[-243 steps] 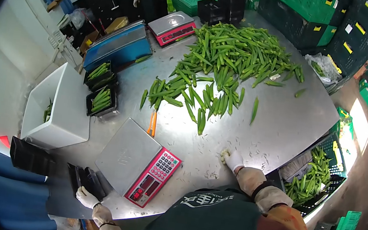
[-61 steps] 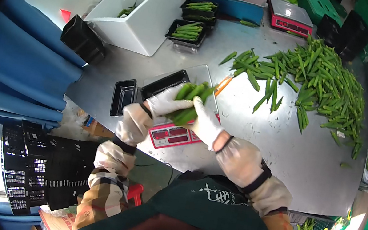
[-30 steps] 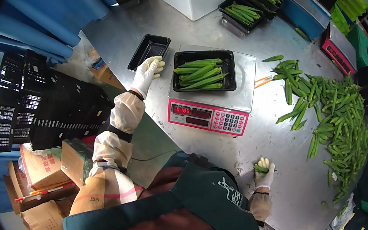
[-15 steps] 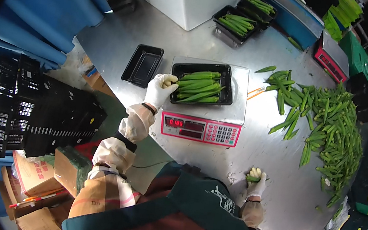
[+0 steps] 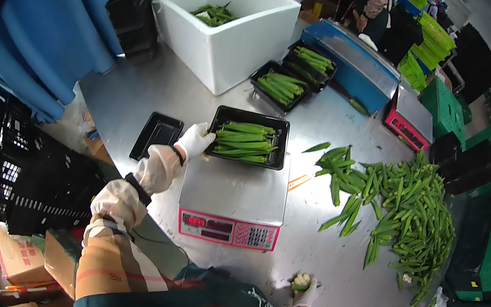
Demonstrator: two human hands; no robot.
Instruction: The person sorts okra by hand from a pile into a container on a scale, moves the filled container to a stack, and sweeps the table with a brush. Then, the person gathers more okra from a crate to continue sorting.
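Left grip (image 5: 195,140) holds okra tray (image 5: 281,138) — second tray (image 5: 158,133) beside.

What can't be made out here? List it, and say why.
All in the head view:
- Scale's lit digits: too small and blurred.
- White box's floor: hidden by its walls and pods.
- Co-worker's head: cut off by the top edge.
- Green piece in the right hand: fingers cover part.
- Held tray's underside: faces away.
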